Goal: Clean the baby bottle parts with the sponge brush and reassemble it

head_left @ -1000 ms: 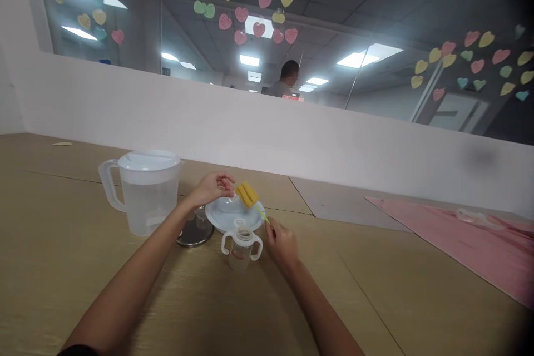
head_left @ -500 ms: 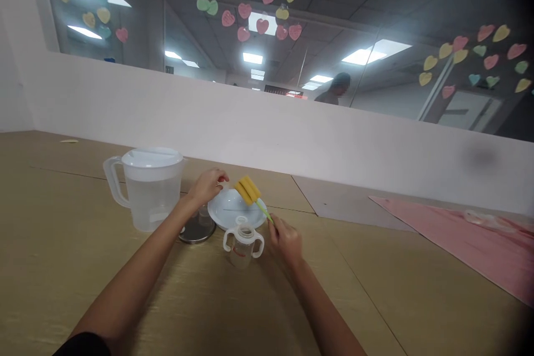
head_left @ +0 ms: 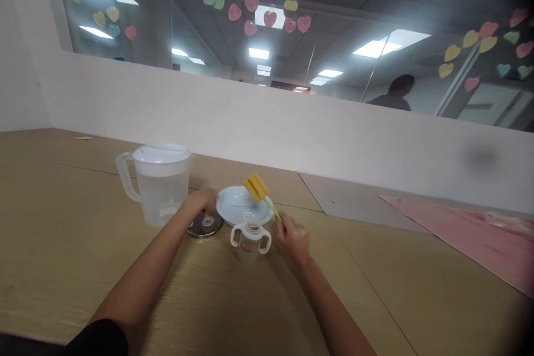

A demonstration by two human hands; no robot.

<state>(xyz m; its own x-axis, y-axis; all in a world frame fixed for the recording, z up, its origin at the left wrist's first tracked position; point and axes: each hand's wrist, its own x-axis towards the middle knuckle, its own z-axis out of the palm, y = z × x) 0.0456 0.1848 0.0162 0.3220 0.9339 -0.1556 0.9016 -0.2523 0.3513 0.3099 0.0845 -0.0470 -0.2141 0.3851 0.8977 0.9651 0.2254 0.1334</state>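
My right hand (head_left: 294,238) is closed around the thin green handle of a yellow sponge bottle brush (head_left: 256,187), its head raised over the white bowl (head_left: 227,214). Just in front of the bowl, a clear baby bottle (head_left: 249,247) with two white side handles stands upright, its mouth uncapped. My left hand (head_left: 202,201) is over the round metal dish (head_left: 202,233), fingers curled downward and partly hidden. At the fingertips, a small clear ring-shaped piece (head_left: 207,221) shows on the dish; whether they grip it is unclear.
A lidded translucent pitcher (head_left: 162,189) with liquid in it stands behind my left forearm. At right a pink cloth (head_left: 454,233) carries a crumpled clear plastic bag (head_left: 509,223). A white wall (head_left: 250,122) edges the table's back. A person (head_left: 394,94) appears in the glass above.
My left hand has come down from beside the bowl's far left rim to the metal dish. The brush stays raised in my right hand. The view has shifted slightly.
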